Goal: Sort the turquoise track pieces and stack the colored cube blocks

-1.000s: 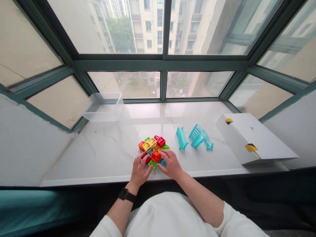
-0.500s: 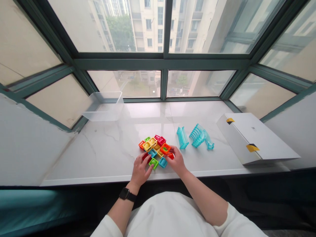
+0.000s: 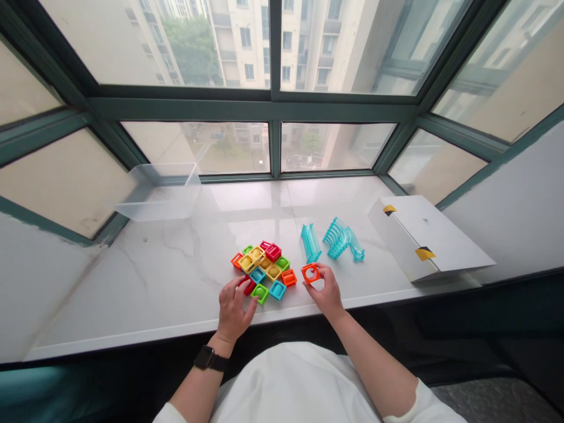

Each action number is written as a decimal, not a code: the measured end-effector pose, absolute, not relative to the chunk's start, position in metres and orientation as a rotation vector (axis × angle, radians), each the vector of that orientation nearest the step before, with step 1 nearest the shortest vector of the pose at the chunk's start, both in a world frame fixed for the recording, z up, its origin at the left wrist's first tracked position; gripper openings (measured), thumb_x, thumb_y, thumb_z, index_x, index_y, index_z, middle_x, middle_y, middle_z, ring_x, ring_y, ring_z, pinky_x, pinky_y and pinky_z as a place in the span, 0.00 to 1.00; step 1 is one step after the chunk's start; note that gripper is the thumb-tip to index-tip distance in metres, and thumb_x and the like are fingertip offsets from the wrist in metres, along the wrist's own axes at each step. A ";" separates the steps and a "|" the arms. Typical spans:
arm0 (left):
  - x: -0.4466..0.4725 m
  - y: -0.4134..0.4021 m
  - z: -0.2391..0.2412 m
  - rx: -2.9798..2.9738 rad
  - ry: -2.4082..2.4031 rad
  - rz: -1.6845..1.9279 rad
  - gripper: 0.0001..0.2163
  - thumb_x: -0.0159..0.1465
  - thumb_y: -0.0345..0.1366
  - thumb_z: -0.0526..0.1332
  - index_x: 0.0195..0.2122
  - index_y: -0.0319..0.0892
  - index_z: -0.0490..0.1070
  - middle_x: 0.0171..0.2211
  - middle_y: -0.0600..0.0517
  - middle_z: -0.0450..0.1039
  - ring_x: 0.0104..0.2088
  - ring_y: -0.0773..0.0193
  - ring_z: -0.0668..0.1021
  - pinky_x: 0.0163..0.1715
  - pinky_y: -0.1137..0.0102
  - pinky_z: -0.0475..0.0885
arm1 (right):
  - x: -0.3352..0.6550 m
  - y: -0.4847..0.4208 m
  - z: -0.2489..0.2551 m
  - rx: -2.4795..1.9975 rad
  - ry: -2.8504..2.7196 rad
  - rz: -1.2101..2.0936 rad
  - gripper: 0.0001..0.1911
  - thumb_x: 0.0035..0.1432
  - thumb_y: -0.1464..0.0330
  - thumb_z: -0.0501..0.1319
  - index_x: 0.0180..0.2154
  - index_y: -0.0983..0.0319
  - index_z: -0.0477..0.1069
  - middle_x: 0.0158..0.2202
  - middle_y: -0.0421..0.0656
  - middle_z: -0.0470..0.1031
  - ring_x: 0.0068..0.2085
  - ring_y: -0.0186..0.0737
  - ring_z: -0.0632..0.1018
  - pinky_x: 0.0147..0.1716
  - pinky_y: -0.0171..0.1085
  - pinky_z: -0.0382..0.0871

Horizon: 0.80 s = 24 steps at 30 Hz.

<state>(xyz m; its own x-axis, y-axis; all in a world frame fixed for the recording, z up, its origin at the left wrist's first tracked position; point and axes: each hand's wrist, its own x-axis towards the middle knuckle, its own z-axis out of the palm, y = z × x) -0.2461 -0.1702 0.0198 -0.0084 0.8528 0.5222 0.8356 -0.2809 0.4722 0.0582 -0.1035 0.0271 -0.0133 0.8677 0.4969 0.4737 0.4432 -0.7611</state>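
Note:
An orange square block (image 3: pixel 311 272) with a round hole is pinched between the thumb and fingers of my right hand (image 3: pixel 328 291), apart from the pile. My left hand (image 3: pixel 235 308) rests at the near left of the pile, its thumb and fingers apart. Its fingertips are at a dark red block (image 3: pixel 249 286), partly hidden by them, and the thumb is beside a green block (image 3: pixel 259 294). The pile also has a blue block (image 3: pixel 277 289), another orange block (image 3: pixel 289 278), a bright red block (image 3: pixel 273 252) and several yellow blocks (image 3: pixel 274 272).
Clear turquoise track pieces (image 3: pixel 311 243) lie right of the pile, with a curved piece (image 3: pixel 337 238) among them. A transparent plastic bin (image 3: pixel 158 208) stands at the far left. On the right is a white box (image 3: pixel 440 241). Windows border the white marble sill (image 3: pixel 176 294).
My right hand has lifted the orange block off the pile and moved it right, uncovering a green block. My left hand stays by the pile. The camera view has turned slightly right.

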 end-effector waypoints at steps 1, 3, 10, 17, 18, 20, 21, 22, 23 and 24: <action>-0.241 -0.171 0.025 2.199 1.852 1.218 0.21 0.69 0.41 0.63 0.63 0.49 0.67 0.61 0.41 0.71 0.61 0.44 0.73 0.64 0.47 0.65 | 0.054 -0.104 0.033 -1.158 -1.662 0.477 0.16 0.62 0.62 0.70 0.45 0.55 0.64 0.55 0.53 0.76 0.57 0.53 0.79 0.54 0.53 0.78; -0.227 -0.173 0.039 2.191 1.771 1.257 0.21 0.70 0.40 0.62 0.64 0.50 0.65 0.60 0.42 0.72 0.62 0.45 0.73 0.64 0.47 0.66 | 0.045 -0.107 0.044 -1.095 -1.696 0.489 0.15 0.63 0.65 0.68 0.45 0.55 0.64 0.56 0.53 0.76 0.58 0.52 0.79 0.55 0.53 0.77; -0.168 -0.166 0.097 1.897 1.468 1.067 0.24 0.74 0.44 0.58 0.70 0.49 0.59 0.60 0.41 0.73 0.60 0.47 0.76 0.60 0.51 0.72 | 0.024 -0.124 0.070 -0.887 -1.890 0.462 0.14 0.65 0.70 0.64 0.48 0.53 0.63 0.60 0.51 0.75 0.61 0.50 0.78 0.56 0.53 0.79; -0.169 -0.159 0.099 1.780 1.486 1.124 0.18 0.67 0.34 0.60 0.58 0.47 0.66 0.53 0.45 0.78 0.51 0.51 0.82 0.51 0.56 0.78 | 0.026 -0.130 0.082 -0.767 -1.976 0.520 0.25 0.64 0.72 0.63 0.60 0.51 0.62 0.61 0.50 0.73 0.62 0.50 0.77 0.58 0.53 0.78; -0.171 -0.158 0.098 1.787 1.501 1.136 0.18 0.67 0.33 0.59 0.58 0.47 0.66 0.53 0.45 0.79 0.50 0.52 0.82 0.50 0.57 0.79 | 0.026 -0.131 0.083 -0.759 -1.994 0.533 0.27 0.64 0.71 0.64 0.62 0.51 0.62 0.61 0.50 0.73 0.62 0.51 0.77 0.58 0.53 0.78; -0.175 -0.157 0.096 1.798 1.524 1.151 0.17 0.67 0.32 0.57 0.57 0.47 0.66 0.52 0.46 0.79 0.50 0.53 0.83 0.49 0.59 0.79 | 0.026 -0.133 0.084 -0.736 -2.014 0.556 0.29 0.64 0.69 0.66 0.63 0.51 0.62 0.62 0.50 0.73 0.62 0.51 0.77 0.59 0.53 0.77; -0.175 -0.157 0.096 1.801 1.533 1.153 0.17 0.67 0.31 0.57 0.57 0.47 0.66 0.52 0.47 0.79 0.50 0.53 0.83 0.49 0.60 0.79 | 0.025 -0.134 0.085 -0.723 -2.016 0.570 0.29 0.64 0.68 0.67 0.63 0.51 0.62 0.62 0.50 0.73 0.62 0.51 0.77 0.60 0.53 0.76; -0.175 -0.157 0.097 1.806 1.540 1.146 0.17 0.66 0.31 0.57 0.56 0.47 0.67 0.51 0.47 0.80 0.50 0.54 0.83 0.48 0.60 0.79 | 0.024 -0.135 0.085 -0.712 -2.013 0.584 0.27 0.64 0.67 0.68 0.62 0.51 0.64 0.62 0.50 0.73 0.61 0.51 0.77 0.60 0.53 0.76; -0.175 -0.157 0.098 1.811 1.544 1.131 0.17 0.66 0.30 0.57 0.56 0.48 0.67 0.51 0.48 0.80 0.49 0.54 0.83 0.48 0.60 0.79 | 0.023 -0.135 0.085 -0.707 -2.003 0.602 0.25 0.65 0.66 0.68 0.60 0.51 0.65 0.61 0.49 0.73 0.61 0.51 0.77 0.60 0.52 0.76; -0.174 -0.157 0.099 1.813 1.544 1.110 0.18 0.66 0.30 0.57 0.56 0.48 0.67 0.50 0.48 0.80 0.49 0.53 0.83 0.48 0.60 0.79 | 0.023 -0.135 0.085 -0.710 -1.982 0.623 0.23 0.65 0.65 0.68 0.59 0.52 0.66 0.60 0.49 0.74 0.60 0.50 0.78 0.59 0.52 0.76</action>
